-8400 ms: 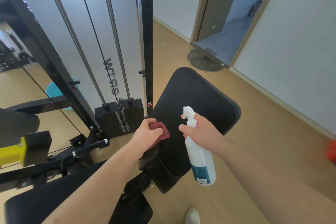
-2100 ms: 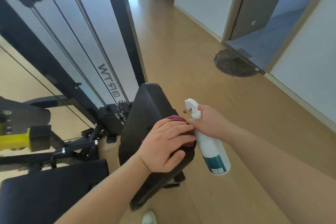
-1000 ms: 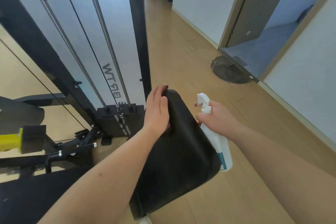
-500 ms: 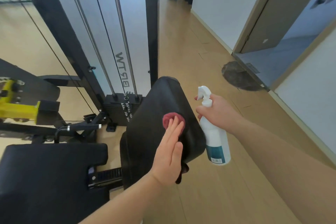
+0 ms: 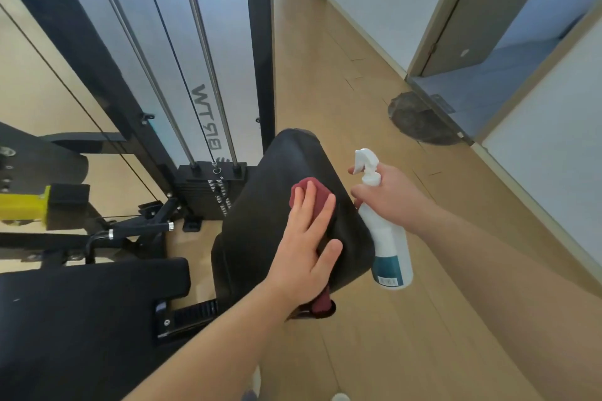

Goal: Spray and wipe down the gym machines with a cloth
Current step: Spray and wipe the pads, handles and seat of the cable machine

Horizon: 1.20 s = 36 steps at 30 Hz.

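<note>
A black padded backrest (image 5: pixel 260 221) of a gym bench tilts up in the middle of the view. My left hand (image 5: pixel 306 247) lies flat with straight fingers on a dark red cloth (image 5: pixel 317 195), pressing it against the pad's right side. A corner of the cloth hangs out below my palm. Just right of the pad, my right hand (image 5: pixel 391 195) grips the neck of a white spray bottle (image 5: pixel 387 244) with a teal label. Its nozzle points left toward the pad.
A black seat pad (image 5: pixel 81 309) lies at lower left. Behind the bench stands a cable machine with a weight stack (image 5: pixel 211 189), chrome guide rods and a black upright (image 5: pixel 259 42). A yellow part (image 5: pixel 22 205) sticks out at far left. Wooden floor and an open doorway (image 5: pixel 488 81) lie to the right.
My left hand slid from the pad's top edge down its right side with the cloth and now sits a little higher than half a second ago. The bottle hand stayed beside the pad.
</note>
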Motion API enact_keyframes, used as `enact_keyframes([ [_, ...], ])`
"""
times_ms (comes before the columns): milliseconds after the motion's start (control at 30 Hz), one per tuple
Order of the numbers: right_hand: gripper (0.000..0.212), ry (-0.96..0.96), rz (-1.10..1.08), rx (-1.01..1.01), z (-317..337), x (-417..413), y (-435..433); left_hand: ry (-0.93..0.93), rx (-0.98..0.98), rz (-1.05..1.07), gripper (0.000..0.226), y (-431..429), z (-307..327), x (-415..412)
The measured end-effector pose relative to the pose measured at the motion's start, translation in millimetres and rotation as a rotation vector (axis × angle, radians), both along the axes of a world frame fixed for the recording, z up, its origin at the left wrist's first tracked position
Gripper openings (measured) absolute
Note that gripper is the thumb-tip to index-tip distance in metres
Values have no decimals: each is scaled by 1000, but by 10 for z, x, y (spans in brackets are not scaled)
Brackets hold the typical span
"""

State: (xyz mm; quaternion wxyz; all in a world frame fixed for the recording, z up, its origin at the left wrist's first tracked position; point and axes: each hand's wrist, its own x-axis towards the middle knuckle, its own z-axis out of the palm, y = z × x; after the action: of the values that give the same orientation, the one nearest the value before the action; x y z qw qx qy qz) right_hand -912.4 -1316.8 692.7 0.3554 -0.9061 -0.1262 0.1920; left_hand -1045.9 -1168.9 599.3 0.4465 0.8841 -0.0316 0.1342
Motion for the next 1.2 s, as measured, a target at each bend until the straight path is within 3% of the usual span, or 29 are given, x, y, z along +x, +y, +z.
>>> enact_keyframes([
  [367, 29, 4, -77, -13, 20, -63, 4, 255, -12, 251, 60, 616, 288, 993],
  [433, 29, 12, -69, -2, 38, -116, -53, 250, -19, 285, 61, 527, 295, 913],
  [567, 30, 13, -43, -3, 35, -225, -177, 186, -211, 361, 59, 241, 250, 600],
  [933, 30, -2, 95, 6, 43, -457, -373, -100, -174, 320, 55, -621, 51, -399],
  [1200, 17, 24, 238, -87, 327, -466, -389, 50, -248, 454, 56, -689, 28, -389],
])
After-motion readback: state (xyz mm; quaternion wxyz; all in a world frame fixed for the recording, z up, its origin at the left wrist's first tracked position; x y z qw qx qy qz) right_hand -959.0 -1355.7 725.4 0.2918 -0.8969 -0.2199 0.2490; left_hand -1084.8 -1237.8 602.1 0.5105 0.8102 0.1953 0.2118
